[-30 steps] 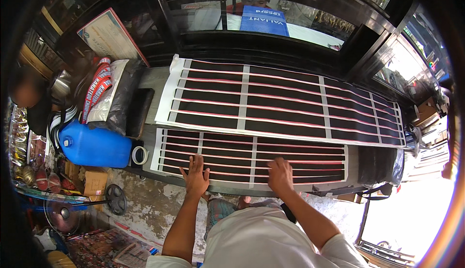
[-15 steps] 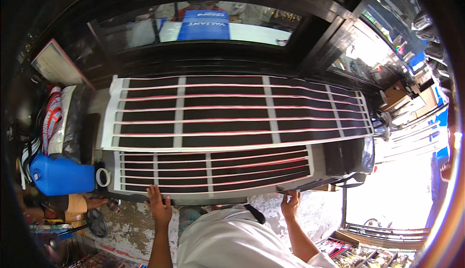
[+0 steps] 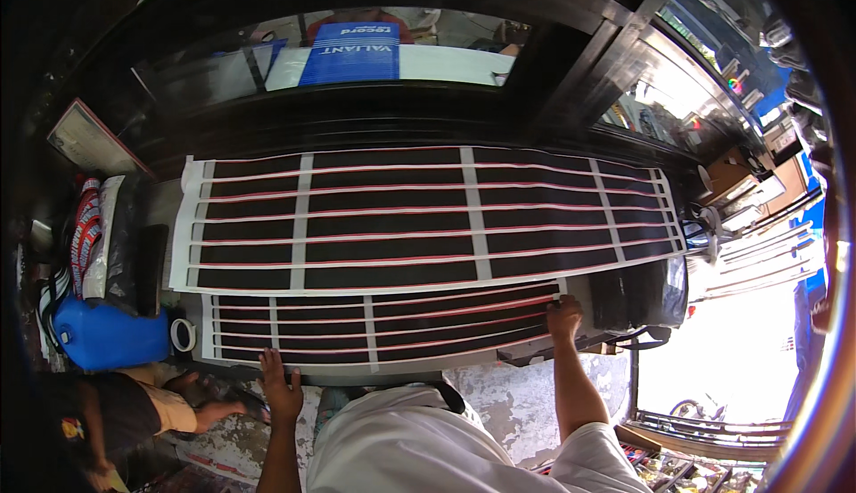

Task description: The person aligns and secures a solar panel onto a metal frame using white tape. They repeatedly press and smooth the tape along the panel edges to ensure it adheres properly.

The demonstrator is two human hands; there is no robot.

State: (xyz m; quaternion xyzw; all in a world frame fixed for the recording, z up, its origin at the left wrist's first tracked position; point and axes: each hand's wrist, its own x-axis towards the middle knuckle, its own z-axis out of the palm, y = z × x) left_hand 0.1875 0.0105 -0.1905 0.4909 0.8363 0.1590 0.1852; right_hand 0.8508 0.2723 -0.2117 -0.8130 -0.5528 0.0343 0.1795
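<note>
Across the middle of the view, a large black sheet [image 3: 428, 217] with white bars and thin red lines is laid flat, its near edge overlapping a smaller sheet [image 3: 374, 328] of the same kind. The smaller one is steadied at both ends: the left hand [image 3: 281, 386] is pressed flat, fingers spread, on its near edge, while the right hand [image 3: 563, 315] seems closed on its right end, apparently pinching it. At the left, a blue canister [image 3: 107, 337] and a tape roll [image 3: 183, 335] are set aside.
</note>
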